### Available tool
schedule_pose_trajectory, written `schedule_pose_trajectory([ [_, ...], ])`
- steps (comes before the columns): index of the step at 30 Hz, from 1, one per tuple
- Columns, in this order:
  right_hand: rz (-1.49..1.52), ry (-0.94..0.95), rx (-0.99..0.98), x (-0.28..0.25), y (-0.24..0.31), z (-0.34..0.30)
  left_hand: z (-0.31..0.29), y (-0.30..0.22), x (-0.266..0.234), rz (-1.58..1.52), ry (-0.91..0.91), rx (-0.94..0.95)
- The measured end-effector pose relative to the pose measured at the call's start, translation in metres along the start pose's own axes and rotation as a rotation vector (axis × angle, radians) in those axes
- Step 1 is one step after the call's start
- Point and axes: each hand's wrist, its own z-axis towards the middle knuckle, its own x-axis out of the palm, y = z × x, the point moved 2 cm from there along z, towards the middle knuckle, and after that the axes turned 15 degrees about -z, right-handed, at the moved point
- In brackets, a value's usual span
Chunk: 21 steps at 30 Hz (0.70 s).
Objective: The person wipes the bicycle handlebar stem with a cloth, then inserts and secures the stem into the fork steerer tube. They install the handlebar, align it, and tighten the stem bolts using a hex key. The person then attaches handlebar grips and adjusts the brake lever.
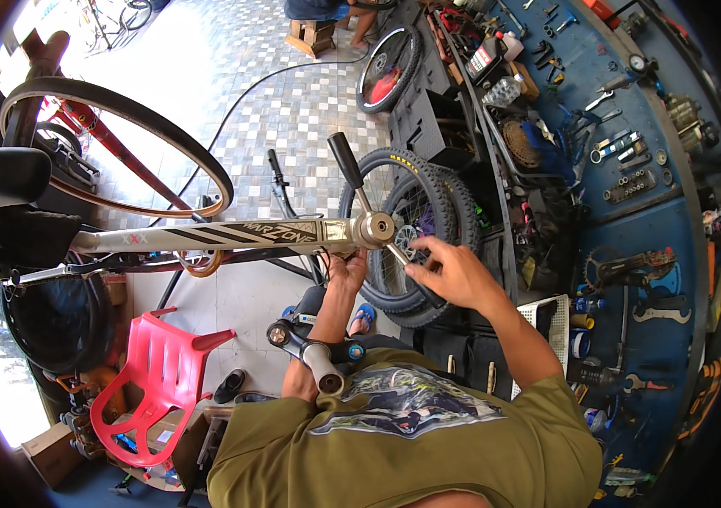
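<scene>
A grey bicycle frame [233, 234] with dark stripes runs across in front of me, its head tube at the right end. On top of the head tube sits a round metal tool head [375, 227]. A T-shaped tool's black handle [345, 159] rises from it, and a metal rod with a second black grip [425, 288] slants toward me. My right hand [455, 273] is beside this rod, thumb touching it, index finger and thumb apart. Beneath the head tube, my left hand [346, 273] has curled fingers, partly hidden; what they hold cannot be made out.
A handlebar stem [320, 366] projects near my chest. Bicycle wheels [407, 216] stand beyond my right hand. A blue tool board [632, 203] lines the right; a red plastic chair [153, 385] stands at left. A black hose [233, 110] crosses the tiled floor; another person [318, 10] sits far off.
</scene>
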Motion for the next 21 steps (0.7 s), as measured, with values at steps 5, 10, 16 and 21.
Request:
schedule_pose_trajectory([
  [5,0.050,0.016,-0.018,-0.002,0.008,-0.031,-0.008,-0.004,0.003,-0.059,0.013,-0.046],
  [10,-0.485,0.358,-0.439,-0.004,0.043,-0.037,0.001,-0.013,-0.008,-0.020,0.051,-0.054],
  [16,-0.732,-0.245,-0.836,-0.012,0.099,0.030,0.011,-0.009,-0.019,0.001,0.614,-0.411],
  [21,-1.063,-0.253,-0.412,-0.046,0.077,0.126,0.003,-0.009,-0.012,-0.070,-0.001,-0.119],
])
